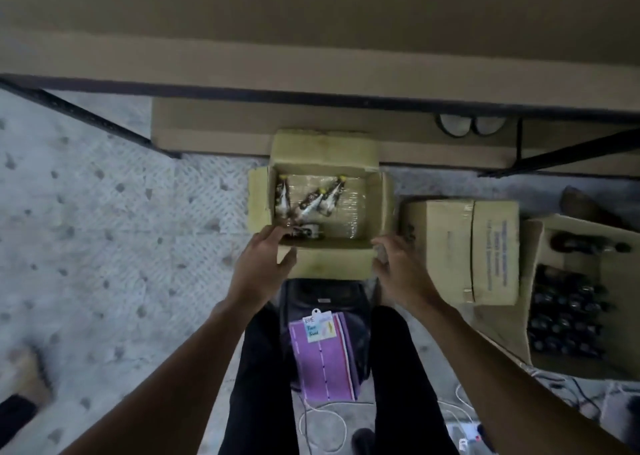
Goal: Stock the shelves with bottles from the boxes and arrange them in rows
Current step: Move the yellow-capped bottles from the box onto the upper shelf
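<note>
Cardboard box (332, 264) holds a few bottles (313, 203). Left hand (263, 260) pinches its near edge. Right hand (398, 264) is near; grip too blurry to tell.

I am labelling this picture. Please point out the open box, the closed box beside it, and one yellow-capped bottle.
open box (322, 148), head view: on its far flap.
closed box (450, 250), head view: on its top face.
yellow-capped bottle (282, 198), head view: on its body.
</note>
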